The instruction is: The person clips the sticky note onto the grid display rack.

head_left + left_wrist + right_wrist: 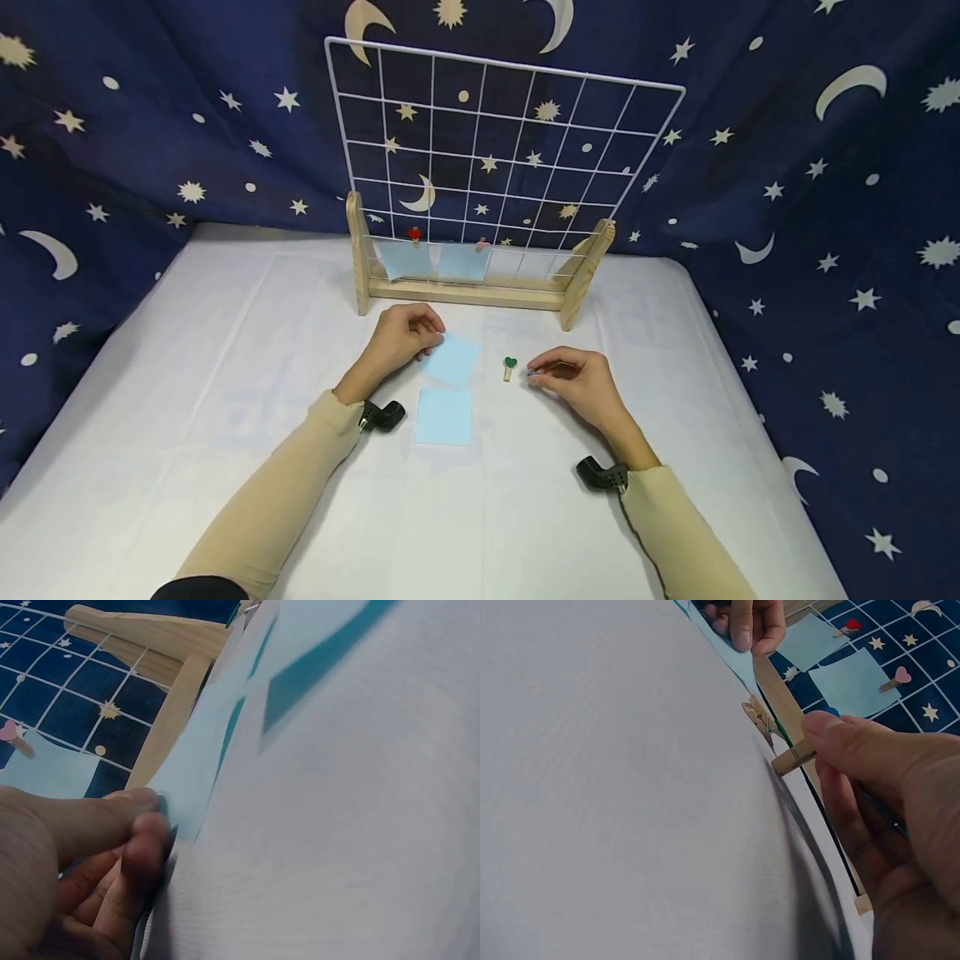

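My left hand (405, 333) pinches the upper left corner of a light blue paper sheet (453, 362) between thumb and finger. Nearer to me, a light blue stack of paper (444, 417) lies flat on the table. In my right hand (576, 379) is a small wooden clothespin (795, 757) with a blue top, pinched between thumb and fingers. A second clothespin (509, 368), with a green heart, lies on the table just left of that hand. Two blue sheets hang on the white wire grid (480, 154), one by a red-heart clothespin (415, 235), the other by a pink-heart clothespin (481, 244).
The grid stands upright in a wooden base (465, 292) at the back of the white-covered table (300, 500). Behind it hangs a dark blue curtain (247, 108) with moons and stars. A black wrist camera sits on each arm.
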`<action>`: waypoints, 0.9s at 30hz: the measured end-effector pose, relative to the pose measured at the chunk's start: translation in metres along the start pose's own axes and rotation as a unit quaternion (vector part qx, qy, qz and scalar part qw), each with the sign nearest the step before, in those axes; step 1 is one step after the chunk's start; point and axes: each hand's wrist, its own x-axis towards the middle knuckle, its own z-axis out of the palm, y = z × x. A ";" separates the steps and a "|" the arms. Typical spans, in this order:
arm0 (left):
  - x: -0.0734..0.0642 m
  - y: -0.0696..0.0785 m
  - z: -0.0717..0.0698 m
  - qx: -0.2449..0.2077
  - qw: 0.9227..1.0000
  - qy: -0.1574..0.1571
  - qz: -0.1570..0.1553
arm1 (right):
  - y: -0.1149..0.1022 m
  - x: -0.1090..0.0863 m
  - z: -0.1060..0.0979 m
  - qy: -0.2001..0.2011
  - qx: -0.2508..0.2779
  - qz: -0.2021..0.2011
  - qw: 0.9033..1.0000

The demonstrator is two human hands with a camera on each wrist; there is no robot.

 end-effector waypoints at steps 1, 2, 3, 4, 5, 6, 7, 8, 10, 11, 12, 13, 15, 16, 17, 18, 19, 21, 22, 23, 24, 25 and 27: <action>0.000 0.001 -0.001 -0.016 1.000 -0.002 -0.003 | -0.002 0.000 0.000 -0.003 -0.001 -0.002 1.000; 0.000 0.003 -0.002 -0.030 1.000 -0.004 -0.007 | -0.003 0.000 -0.001 -0.004 -0.004 -0.004 1.000; 0.000 0.004 -0.004 -0.040 0.999 -0.005 -0.010 | -0.004 0.001 -0.001 -0.004 -0.005 -0.006 1.000; 0.000 0.005 -0.005 -0.041 0.999 -0.004 -0.012 | -0.005 0.002 -0.001 -0.003 -0.007 -0.005 1.000; 0.000 0.006 -0.007 -0.042 0.999 -0.004 -0.014 | -0.006 0.002 -0.001 -0.003 -0.007 -0.002 1.000; 0.000 0.007 -0.008 -0.041 0.999 -0.005 -0.016 | -0.007 0.002 0.000 -0.003 -0.010 0.000 1.000; 0.000 0.008 -0.009 -0.039 0.999 -0.006 -0.019 | -0.007 0.002 0.000 -0.004 -0.012 0.003 1.000; 0.000 0.009 -0.010 -0.035 0.999 -0.006 -0.020 | -0.007 0.002 0.001 -0.005 -0.014 0.006 1.000; 0.000 0.011 -0.011 -0.025 1.000 -0.005 -0.017 | -0.008 0.001 0.002 -0.003 -0.019 0.012 1.000; 0.001 0.013 -0.011 -0.014 1.000 -0.002 -0.011 | -0.010 0.001 0.002 -0.001 -0.020 0.013 1.000; 0.001 0.014 -0.011 -0.004 1.000 0.002 -0.004 | -0.012 0.001 0.002 0.002 -0.023 0.014 1.000; 0.002 0.015 -0.011 0.006 1.000 0.006 0.004 | -0.015 0.001 0.002 0.007 -0.024 0.014 1.000; 0.003 0.017 -0.010 0.026 0.999 0.018 0.019 | -0.026 0.002 0.000 0.017 -0.029 0.010 0.999; 0.004 0.019 -0.009 0.034 0.999 0.023 0.027 | -0.032 0.003 -0.001 0.022 -0.033 0.005 0.999; 0.005 0.021 -0.009 0.037 0.998 0.026 0.034 | -0.038 0.004 -0.003 0.029 -0.036 -0.001 0.999; 0.005 0.022 -0.008 0.033 0.998 0.026 0.038 | -0.044 0.004 -0.005 0.034 -0.041 -0.009 0.999; 0.005 0.024 -0.007 0.029 0.998 0.028 0.042 | -0.049 0.006 -0.007 0.040 -0.045 -0.016 0.998; 0.006 0.027 -0.006 0.023 0.998 0.030 0.049 | -0.055 0.009 -0.011 0.054 -0.060 -0.029 0.996; 0.005 0.028 -0.006 0.020 0.998 0.032 0.052 | -0.059 0.010 -0.012 0.062 -0.065 -0.033 0.995; 0.006 0.029 -0.005 0.017 0.998 0.034 0.056 | -0.062 0.012 -0.014 0.072 -0.071 -0.034 0.994; 0.006 0.030 -0.005 0.018 0.997 0.037 0.060 | -0.063 0.014 -0.015 0.080 -0.077 -0.035 0.993; 0.006 0.031 -0.005 0.019 0.997 0.039 0.065 | -0.063 0.016 -0.016 0.089 -0.080 -0.034 0.992; 0.007 0.033 -0.004 0.022 0.996 0.041 0.073 | -0.059 0.021 -0.020 0.110 -0.083 -0.035 0.990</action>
